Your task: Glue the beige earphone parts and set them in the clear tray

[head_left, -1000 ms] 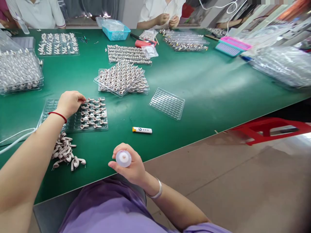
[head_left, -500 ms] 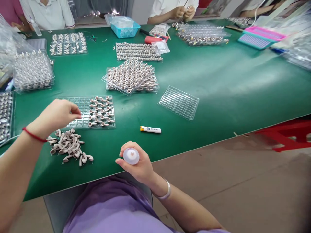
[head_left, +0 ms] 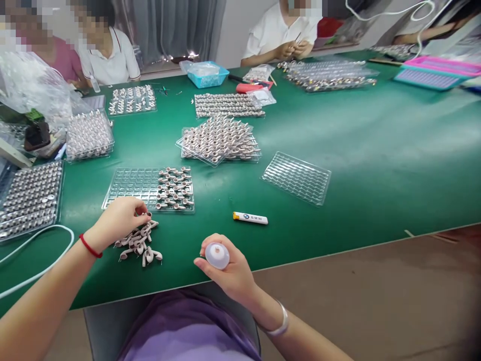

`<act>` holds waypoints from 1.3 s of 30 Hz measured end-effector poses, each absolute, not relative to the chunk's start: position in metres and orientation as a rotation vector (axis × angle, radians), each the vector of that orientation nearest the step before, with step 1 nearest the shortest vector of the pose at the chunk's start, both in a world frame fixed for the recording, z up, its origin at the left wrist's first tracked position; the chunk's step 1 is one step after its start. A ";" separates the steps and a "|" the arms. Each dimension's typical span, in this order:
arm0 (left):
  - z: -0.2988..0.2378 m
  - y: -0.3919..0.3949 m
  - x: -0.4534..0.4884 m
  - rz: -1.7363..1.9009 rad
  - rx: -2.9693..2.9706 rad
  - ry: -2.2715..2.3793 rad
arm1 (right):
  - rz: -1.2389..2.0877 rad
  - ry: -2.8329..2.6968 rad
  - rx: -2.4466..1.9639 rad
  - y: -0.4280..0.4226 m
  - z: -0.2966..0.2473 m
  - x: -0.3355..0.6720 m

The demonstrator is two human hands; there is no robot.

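Observation:
My left hand (head_left: pixel 122 222) is closed at the top of a loose pile of beige earbud shells (head_left: pixel 139 243), its thumb and fingertips pinching one earbud shell (head_left: pixel 149 215). Just beyond it lies a clear blister tray (head_left: pixel 131 183), its right part filled with rows of similar shells (head_left: pixel 175 188). Over the table's near edge, my right hand (head_left: pixel 236 271) is wrapped around a translucent white round-ended object (head_left: pixel 217 255), seen end-on; the rest is hidden in the palm. A white BMW-marked lighter (head_left: pixel 250 218) lies beyond that hand.
Stacked filled trays (head_left: pixel 218 140) stand mid-table, with an unfilled clear tray (head_left: pixel 296 178) to their right. At the left are a tray of dark parts (head_left: pixel 33 200) and a white cable (head_left: pixel 56 227). Co-workers sit across the green table (head_left: pixel 356 165), near a blue basket (head_left: pixel 208 76).
My left hand has moved from above the tray back to the pile and pinches a shell there. The right hand keeps its hold on the round-ended object. The camera view has tilted up and left.

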State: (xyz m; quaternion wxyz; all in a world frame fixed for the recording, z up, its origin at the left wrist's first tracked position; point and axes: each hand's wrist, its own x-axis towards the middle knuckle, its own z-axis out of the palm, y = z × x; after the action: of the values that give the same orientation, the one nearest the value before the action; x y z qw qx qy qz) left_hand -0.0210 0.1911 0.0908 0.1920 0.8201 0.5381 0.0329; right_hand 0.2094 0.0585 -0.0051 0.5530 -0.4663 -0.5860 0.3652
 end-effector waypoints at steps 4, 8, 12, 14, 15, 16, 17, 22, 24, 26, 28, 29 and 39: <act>0.087 0.183 -0.014 0.225 2.208 1.410 | 0.902 -1.359 -1.132 0.058 -0.004 0.210; 0.080 0.175 -0.009 0.337 2.158 1.336 | 0.984 -1.302 -1.218 0.064 0.002 0.206; 0.070 0.166 -0.005 0.407 2.158 1.255 | 1.017 -1.267 -1.267 0.082 0.015 0.195; 0.067 0.162 -0.003 0.451 2.135 1.192 | 1.015 -1.303 -1.227 0.093 0.020 0.190; 0.066 0.159 -0.002 0.476 2.110 1.167 | 1.032 -1.326 -1.207 0.098 0.021 0.188; 0.066 0.157 -0.001 0.502 2.076 1.148 | 1.064 -1.340 -1.193 0.102 0.021 0.187; 0.066 0.154 -0.001 0.520 2.033 1.136 | 1.103 -1.345 -1.185 0.105 0.021 0.185; 0.072 0.144 -0.004 0.435 1.711 1.058 | 1.248 -1.302 -1.183 0.105 0.019 0.186; 0.073 0.142 -0.007 0.393 1.604 1.059 | 1.271 -1.313 -1.175 0.103 0.018 0.186; 0.071 0.141 -0.009 0.397 1.521 1.083 | 1.297 -1.324 -1.151 0.100 0.018 0.187; 0.068 0.138 -0.012 0.436 1.451 1.112 | 1.333 -1.329 -1.122 0.098 0.017 0.187; 0.066 0.136 -0.013 0.472 1.422 1.132 | 1.351 -1.333 -1.109 0.097 0.016 0.188; 0.054 0.080 -0.033 0.748 1.726 1.411 | 1.060 -1.638 -1.344 0.090 0.019 0.197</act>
State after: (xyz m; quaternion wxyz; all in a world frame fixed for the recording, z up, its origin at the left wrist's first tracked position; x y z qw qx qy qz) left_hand -0.0329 0.0801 0.0544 0.3851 0.6774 0.5538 0.2934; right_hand 0.1971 0.0904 0.0188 0.3769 -0.5254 -0.6403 0.4146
